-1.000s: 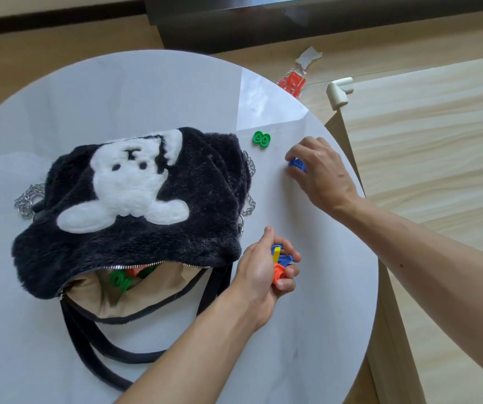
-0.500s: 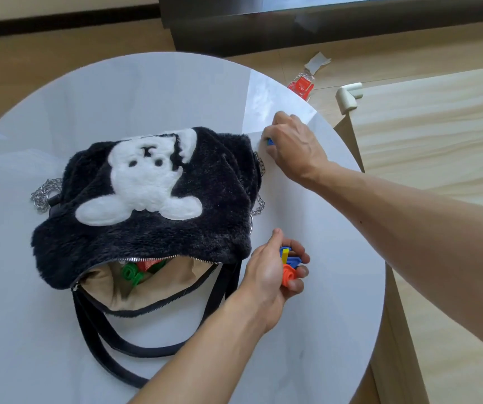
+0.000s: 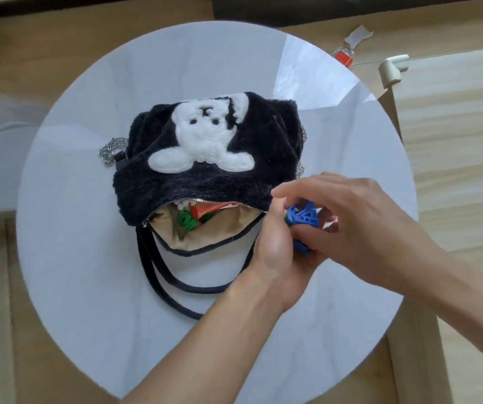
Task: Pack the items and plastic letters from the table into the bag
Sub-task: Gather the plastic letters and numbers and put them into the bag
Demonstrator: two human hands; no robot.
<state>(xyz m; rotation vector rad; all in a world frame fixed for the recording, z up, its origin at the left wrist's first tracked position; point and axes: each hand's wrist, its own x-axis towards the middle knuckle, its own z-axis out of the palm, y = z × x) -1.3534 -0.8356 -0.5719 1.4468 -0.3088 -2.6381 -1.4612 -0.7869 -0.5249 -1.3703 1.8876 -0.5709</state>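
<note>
A black fluffy bag [image 3: 205,182] with a white bear patch lies on the round white table [image 3: 94,272], its zip open toward me. Inside it I see a green plastic letter [image 3: 186,220] and a red packet [image 3: 209,207]. My two hands meet just right of the bag's opening. My left hand [image 3: 273,246] is cupped around a bunch of plastic letters, mostly hidden. My right hand [image 3: 359,220] arches over them, its fingers and thumb pinching a blue plastic letter [image 3: 304,218] against the bunch.
The bag's black straps [image 3: 158,275] loop toward me and a metal chain [image 3: 111,150] sticks out at its left. A wooden surface with a white corner guard [image 3: 391,68] stands to the right. A red-capped item [image 3: 342,57] lies on the floor beyond the table.
My right hand has come back from the far right of the table to my left hand, carrying a blue letter. The green letter no longer lies on the table.
</note>
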